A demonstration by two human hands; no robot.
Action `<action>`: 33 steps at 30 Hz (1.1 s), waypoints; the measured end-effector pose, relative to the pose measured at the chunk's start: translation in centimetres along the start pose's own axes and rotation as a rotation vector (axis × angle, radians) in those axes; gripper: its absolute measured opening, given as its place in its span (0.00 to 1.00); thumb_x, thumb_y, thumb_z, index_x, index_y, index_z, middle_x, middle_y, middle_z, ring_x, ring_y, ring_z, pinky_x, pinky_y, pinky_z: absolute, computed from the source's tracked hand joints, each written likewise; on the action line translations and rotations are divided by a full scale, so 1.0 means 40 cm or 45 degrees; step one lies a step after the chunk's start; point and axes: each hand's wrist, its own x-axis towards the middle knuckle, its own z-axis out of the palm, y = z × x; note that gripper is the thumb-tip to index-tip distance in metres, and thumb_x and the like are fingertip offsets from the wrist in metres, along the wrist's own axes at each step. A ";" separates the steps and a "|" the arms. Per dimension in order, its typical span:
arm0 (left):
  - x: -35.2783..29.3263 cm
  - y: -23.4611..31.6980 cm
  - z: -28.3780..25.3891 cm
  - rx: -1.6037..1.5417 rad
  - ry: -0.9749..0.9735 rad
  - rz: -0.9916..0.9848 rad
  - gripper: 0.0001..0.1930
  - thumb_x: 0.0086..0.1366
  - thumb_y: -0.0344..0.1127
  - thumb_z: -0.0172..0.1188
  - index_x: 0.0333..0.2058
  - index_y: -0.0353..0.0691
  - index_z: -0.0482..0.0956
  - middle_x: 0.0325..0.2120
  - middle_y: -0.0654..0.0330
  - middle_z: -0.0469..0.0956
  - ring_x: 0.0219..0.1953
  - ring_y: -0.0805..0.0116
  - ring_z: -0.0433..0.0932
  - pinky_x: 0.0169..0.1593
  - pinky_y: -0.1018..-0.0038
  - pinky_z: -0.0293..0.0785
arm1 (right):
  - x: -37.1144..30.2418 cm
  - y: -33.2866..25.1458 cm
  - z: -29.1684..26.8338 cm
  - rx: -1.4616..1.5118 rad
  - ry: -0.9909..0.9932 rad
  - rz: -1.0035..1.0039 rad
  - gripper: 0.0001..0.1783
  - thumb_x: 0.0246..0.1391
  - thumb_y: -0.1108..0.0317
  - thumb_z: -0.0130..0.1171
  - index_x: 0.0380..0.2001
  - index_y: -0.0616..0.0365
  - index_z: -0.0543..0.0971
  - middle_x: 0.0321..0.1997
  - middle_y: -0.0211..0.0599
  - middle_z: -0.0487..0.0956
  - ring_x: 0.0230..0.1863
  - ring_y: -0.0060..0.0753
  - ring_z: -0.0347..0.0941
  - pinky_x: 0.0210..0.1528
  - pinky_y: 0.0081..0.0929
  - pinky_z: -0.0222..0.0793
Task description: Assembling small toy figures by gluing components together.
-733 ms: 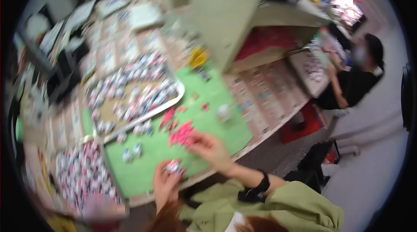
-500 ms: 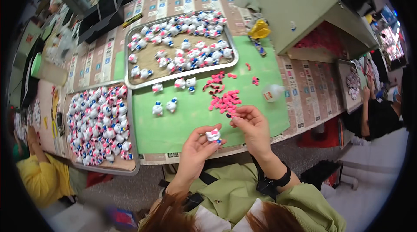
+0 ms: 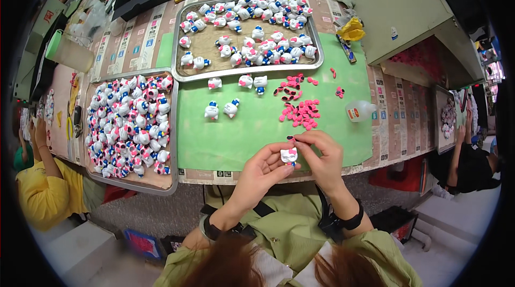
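Observation:
My left hand (image 3: 262, 173) grips a small white cat figurine (image 3: 289, 155) with pink trim and a blue body, its head showing above the fingertips. Close against it, my right hand (image 3: 323, 157) pinches a tiny pink and black piece (image 3: 291, 139) at the top of the figurine's head. Whether the two touch is too small to tell. Beyond my hands lies a loose pile of pink oval pieces (image 3: 300, 113) on a green mat (image 3: 236, 142), some with black faces turned up. Several similar figurines (image 3: 211, 110) lie on the mat to the left.
A metal tray (image 3: 185, 76) of figurines stands at the back, and a fuller tray (image 3: 174, 161) is on the left. A small translucent bottle (image 3: 359, 111) lies at right, near a grey-green box (image 3: 407, 13). Other people sit on both sides.
My hands have come together: the right hand has carried the small piece from beside the pink pile to the figurine's head. The whole view has also shifted.

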 end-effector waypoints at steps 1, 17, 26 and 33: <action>0.001 0.002 0.001 0.005 -0.001 -0.005 0.18 0.57 0.23 0.49 0.47 0.33 0.61 0.41 0.58 0.68 0.41 0.72 0.71 0.44 0.80 0.67 | -0.004 0.003 0.001 0.013 0.074 -0.030 0.07 0.39 0.81 0.55 0.27 0.64 0.76 0.27 0.39 0.75 0.29 0.30 0.71 0.30 0.21 0.66; -0.002 -0.006 -0.004 0.032 0.089 0.069 0.19 0.55 0.21 0.49 0.48 0.30 0.61 0.43 0.57 0.68 0.44 0.75 0.68 0.46 0.80 0.66 | -0.024 -0.012 -0.001 -0.385 0.021 -0.637 0.16 0.26 0.81 0.58 0.27 0.58 0.77 0.29 0.36 0.74 0.30 0.35 0.69 0.30 0.27 0.66; -0.005 -0.015 -0.010 0.157 0.111 0.290 0.15 0.55 0.23 0.51 0.44 0.33 0.68 0.40 0.59 0.69 0.41 0.75 0.68 0.43 0.80 0.66 | -0.042 -0.049 0.002 0.285 -0.022 -0.005 0.12 0.36 0.80 0.57 0.31 0.62 0.76 0.32 0.37 0.70 0.32 0.29 0.67 0.34 0.22 0.64; -0.016 -0.017 -0.004 0.370 0.148 0.456 0.13 0.53 0.22 0.54 0.39 0.33 0.72 0.38 0.57 0.71 0.40 0.72 0.69 0.43 0.78 0.65 | -0.043 -0.035 -0.007 0.452 -0.148 0.112 0.11 0.39 0.79 0.57 0.32 0.65 0.75 0.31 0.39 0.72 0.31 0.26 0.68 0.33 0.20 0.63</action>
